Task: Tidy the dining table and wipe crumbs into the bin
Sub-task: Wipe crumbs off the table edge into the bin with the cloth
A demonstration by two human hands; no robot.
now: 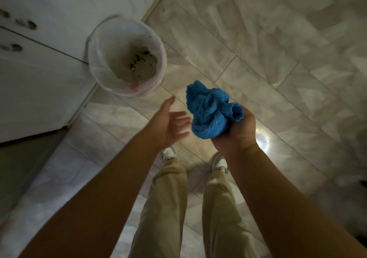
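A round bin (95, 45) lined with a clear plastic bag stands on the floor at the upper left, with dark crumbs (140, 60) lying at its bottom. My right hand (237, 132) grips a bunched blue cloth (210, 109) above the floor, to the lower right of the bin. My left hand (170, 121) is held palm-up with relaxed fingers just left of the cloth and holds nothing. Neither hand touches the bin.
White cabinet doors (45, 63) with round finger holes run along the left, right behind the bin. Pale marble floor tiles (258, 49) spread to the right and ahead. My legs in beige trousers (168, 208) and white shoes stand below the hands.
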